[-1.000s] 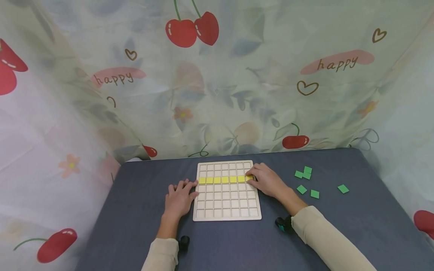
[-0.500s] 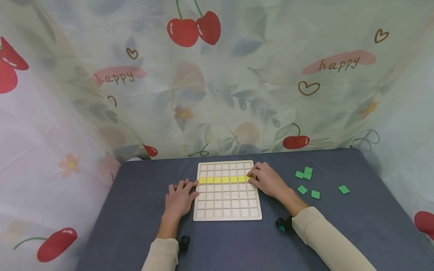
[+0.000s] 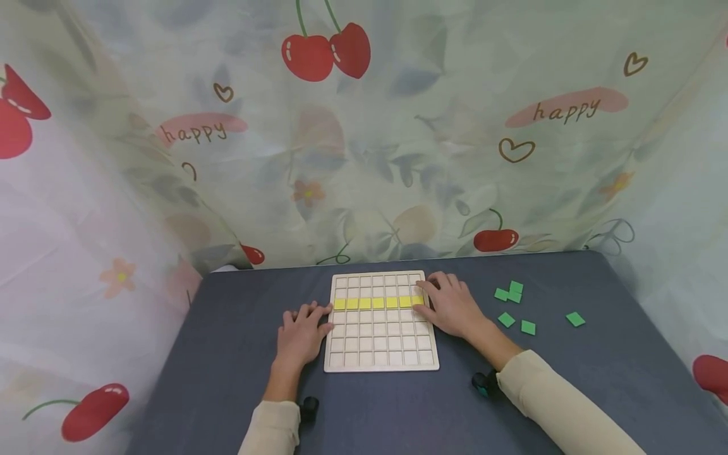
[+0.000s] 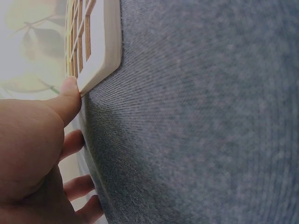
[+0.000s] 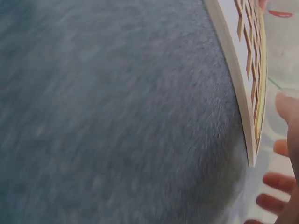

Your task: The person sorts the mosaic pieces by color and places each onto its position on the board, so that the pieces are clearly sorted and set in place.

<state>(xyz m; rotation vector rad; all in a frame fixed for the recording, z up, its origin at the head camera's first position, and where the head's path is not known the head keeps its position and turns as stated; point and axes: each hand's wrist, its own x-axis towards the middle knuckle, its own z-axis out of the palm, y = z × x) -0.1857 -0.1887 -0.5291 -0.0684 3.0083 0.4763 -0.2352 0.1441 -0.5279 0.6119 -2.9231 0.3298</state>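
A light wooden grid board (image 3: 380, 369) lies on the dark table, with a full row of yellow square tiles (image 3: 378, 303) across its upper part. My left hand (image 3: 299, 335) is at the board's left edge, fingers relaxed. In the left wrist view, its thumb (image 4: 70, 88) touches the board's side. Over the right edge is my right hand (image 3: 455, 308), thumb and index finger parted around the row's last yellow tile (image 3: 418, 301). The right wrist view shows that thumb (image 5: 286, 106) apart from the board (image 5: 238, 88), and the hand holds nothing.
Several green square tiles (image 3: 528, 328) lie loose on the table right of the board, one tile (image 3: 576, 319) farther out. A dark cloth covers the table (image 3: 375, 417). Behind it hangs a patterned curtain (image 3: 387, 158) with cherries. Each wrist wears a small black camera (image 3: 309, 409).
My right hand's thumb and index finger have spread apart and let go of the yellow tile at the row's right end. The left hand has stayed at the board's left edge.
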